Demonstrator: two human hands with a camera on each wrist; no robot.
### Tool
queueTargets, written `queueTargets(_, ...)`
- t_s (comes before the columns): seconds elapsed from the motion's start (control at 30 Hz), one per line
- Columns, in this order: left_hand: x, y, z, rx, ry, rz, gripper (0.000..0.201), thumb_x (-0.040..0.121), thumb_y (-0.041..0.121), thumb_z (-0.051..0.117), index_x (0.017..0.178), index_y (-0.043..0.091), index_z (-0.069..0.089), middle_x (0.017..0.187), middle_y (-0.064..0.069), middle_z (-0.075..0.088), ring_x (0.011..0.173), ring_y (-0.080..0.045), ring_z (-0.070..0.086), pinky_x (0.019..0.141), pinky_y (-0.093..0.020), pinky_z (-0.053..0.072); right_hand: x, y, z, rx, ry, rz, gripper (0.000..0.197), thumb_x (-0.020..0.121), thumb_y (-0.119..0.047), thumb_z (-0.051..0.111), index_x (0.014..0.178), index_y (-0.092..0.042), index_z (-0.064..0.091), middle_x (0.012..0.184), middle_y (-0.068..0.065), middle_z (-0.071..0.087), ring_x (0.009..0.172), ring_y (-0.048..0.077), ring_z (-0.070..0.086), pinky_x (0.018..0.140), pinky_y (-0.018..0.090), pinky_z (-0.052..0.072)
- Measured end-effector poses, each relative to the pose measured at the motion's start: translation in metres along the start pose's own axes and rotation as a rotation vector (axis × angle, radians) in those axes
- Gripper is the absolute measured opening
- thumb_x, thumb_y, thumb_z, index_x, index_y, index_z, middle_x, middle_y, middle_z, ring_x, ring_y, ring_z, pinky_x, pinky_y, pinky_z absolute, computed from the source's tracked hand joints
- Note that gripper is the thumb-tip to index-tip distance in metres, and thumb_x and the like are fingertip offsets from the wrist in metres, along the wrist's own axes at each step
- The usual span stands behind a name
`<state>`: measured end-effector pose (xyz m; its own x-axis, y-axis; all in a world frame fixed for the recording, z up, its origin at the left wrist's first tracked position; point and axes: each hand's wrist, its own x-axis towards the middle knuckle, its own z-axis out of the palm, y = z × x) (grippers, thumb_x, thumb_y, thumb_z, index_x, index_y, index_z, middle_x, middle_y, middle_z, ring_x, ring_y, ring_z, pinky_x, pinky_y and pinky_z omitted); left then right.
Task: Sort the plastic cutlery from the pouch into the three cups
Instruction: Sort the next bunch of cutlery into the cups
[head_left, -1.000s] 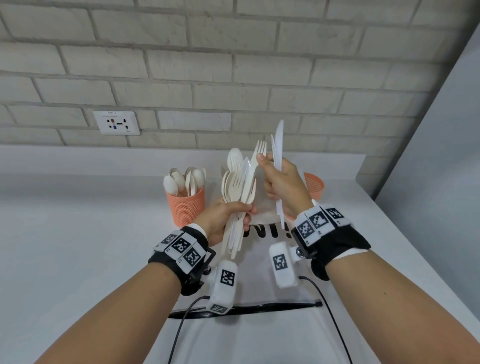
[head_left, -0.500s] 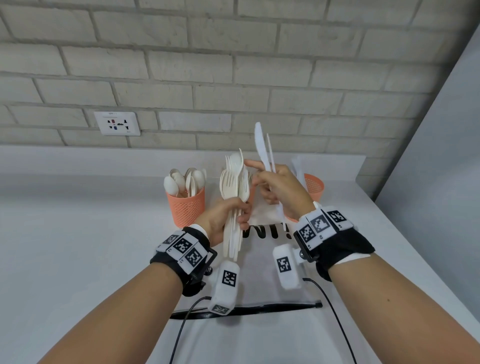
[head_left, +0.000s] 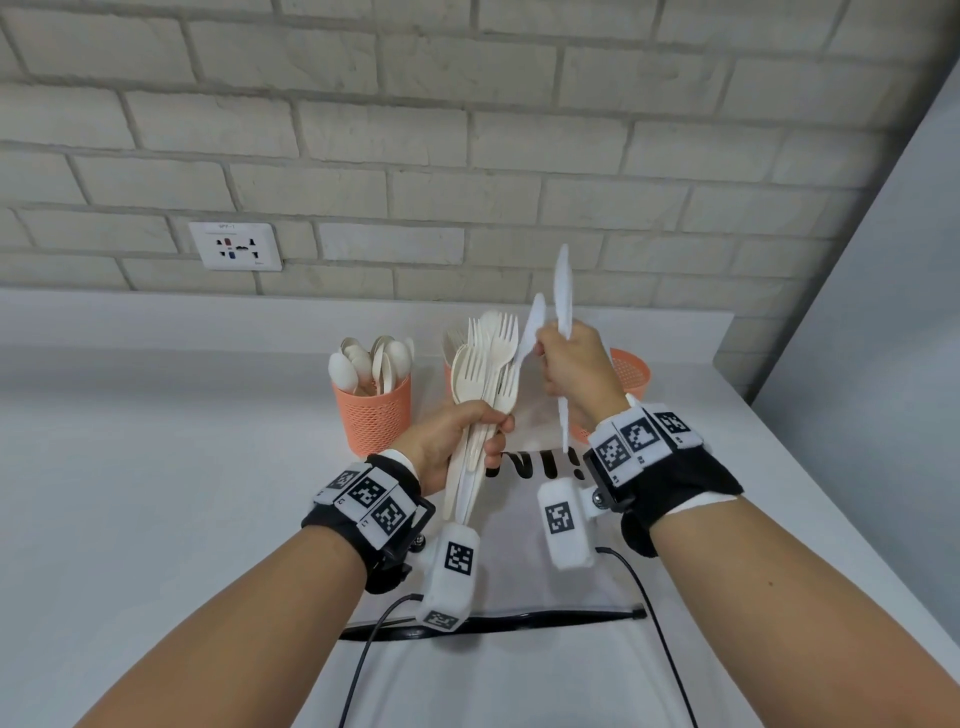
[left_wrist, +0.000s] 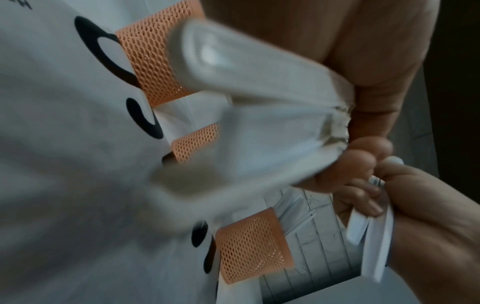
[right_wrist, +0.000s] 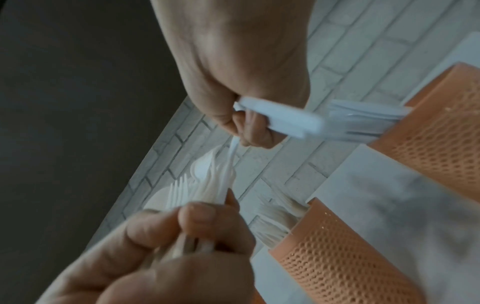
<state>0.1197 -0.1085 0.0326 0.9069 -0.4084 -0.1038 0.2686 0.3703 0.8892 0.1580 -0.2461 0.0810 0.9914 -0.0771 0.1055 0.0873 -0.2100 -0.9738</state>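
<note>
A bundle of cream plastic forks and spoons (head_left: 485, 374) is being held upright above the counter, gripped round the handles by the left hand (head_left: 457, 441), heads fanned out at the top. Just beside it, two white plastic knives (head_left: 562, 296) are being gripped by the right hand (head_left: 574, 371), blades pointing up, one tilted toward the bundle. A clear pouch (head_left: 519, 566) with black lettering and a black zip edge is lying flat beneath the hands. Three orange mesh cups are standing behind it: the left cup (head_left: 373, 415) is filled with spoons, the middle cup (right_wrist: 335, 253) is holding forks, the right cup (head_left: 631, 371) is largely hidden.
</note>
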Motion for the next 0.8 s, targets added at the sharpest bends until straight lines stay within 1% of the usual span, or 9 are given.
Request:
queueTargets(0.13,0.005,-0.002,0.002,0.019,-0.010,0.011,0.026,0.070,0.002,0.051,0.095,0.007,0.045,0.064,-0.006,0.056,0.040,-0.010,0.042,0.041,-0.021,0.040,-0.003,0.008,0.000,0.081,-0.118,0.006,0.022,0.099,-0.028,0.040,0.089,-0.015,0.055,0.057,-0.007,0.045,0.039,0.001,0.038,0.037,0.016,0.029)
queueTargets(0.23,0.008,-0.003,0.002,0.053,-0.018,0.015,0.030,0.072,0.002,0.052,0.101,0.006,0.045,0.066,-0.007,0.059,0.042,-0.011,0.043,0.041,-0.022,0.040,0.003,0.009,-0.006,0.048,0.047,-0.020,0.021,0.101,-0.025,0.035,0.102,-0.013,0.053,0.068,-0.006,0.049,0.057,0.006,0.046,0.051,0.017,0.035)
queueTargets(0.3,0.010,-0.004,0.001,0.084,-0.009,0.013,0.025,0.074,0.001,0.053,0.098,0.005,0.048,0.068,-0.009,0.058,0.043,-0.012,0.043,0.042,-0.022,0.040,0.012,0.003,-0.018,0.124,0.171,-0.051,0.020,0.102,-0.024,0.031,0.102,-0.013,0.048,0.075,-0.002,0.055,0.067,0.011,0.055,0.059,0.020,0.045)
queueTargets(0.33,0.011,-0.004,0.001,0.099,0.008,0.007,0.020,0.075,0.001,0.053,0.095,0.004,0.050,0.069,-0.010,0.056,0.043,-0.012,0.043,0.042,-0.022,0.040,0.018,0.000,-0.024,0.199,0.215,-0.065,0.018,0.102,-0.023,0.030,0.102,-0.014,0.046,0.076,0.001,0.058,0.068,0.015,0.059,0.062,0.024,0.050)
queueTargets(0.4,0.013,-0.004,0.000,0.097,0.064,0.001,0.012,0.081,-0.002,0.050,0.092,0.005,0.051,0.070,-0.011,0.054,0.044,-0.012,0.042,0.042,-0.022,0.041,0.029,-0.008,-0.038,0.320,0.279,-0.116,0.015,0.102,-0.022,0.030,0.104,-0.015,0.043,0.071,0.004,0.057,0.058,0.016,0.059,0.059,0.029,0.054)
queueTargets(0.5,0.019,-0.001,-0.001,0.048,0.126,0.031,0.016,0.088,-0.005,0.043,0.100,0.005,0.047,0.065,-0.005,0.062,0.044,-0.011,0.046,0.044,-0.021,0.044,0.051,-0.008,-0.057,0.147,0.385,-0.305,0.018,0.101,-0.022,0.031,0.111,-0.013,0.042,0.065,-0.002,0.047,0.049,0.006,0.048,0.052,0.024,0.048)
queueTargets(0.6,0.023,0.001,0.001,0.023,0.125,0.059,0.016,0.090,-0.002,0.046,0.105,0.004,0.047,0.068,-0.003,0.065,0.049,-0.011,0.053,0.050,-0.024,0.048,0.067,0.005,-0.068,-0.005,0.432,-0.429,0.028,0.098,-0.024,0.032,0.120,-0.009,0.041,0.083,-0.006,0.050,0.068,0.005,0.048,0.071,0.031,0.045)
queueTargets(0.7,0.027,0.002,0.002,-0.003,0.090,0.058,0.014,0.089,0.001,0.052,0.102,0.004,0.051,0.078,-0.006,0.062,0.057,-0.013,0.055,0.055,-0.026,0.050,0.075,0.025,-0.069,-0.087,0.417,-0.436,0.028,0.100,-0.020,0.032,0.121,-0.003,0.039,0.101,0.001,0.051,0.076,0.011,0.051,0.078,0.031,0.045)
queueTargets(0.8,0.028,0.002,0.003,0.016,0.076,0.045,0.008,0.090,0.001,0.050,0.092,0.006,0.056,0.077,-0.005,0.062,0.058,-0.012,0.054,0.056,-0.024,0.050,0.079,0.050,-0.067,-0.158,0.322,-0.322,0.029,0.101,-0.020,0.032,0.124,-0.003,0.038,0.094,-0.004,0.054,0.078,0.015,0.056,0.079,0.033,0.047)
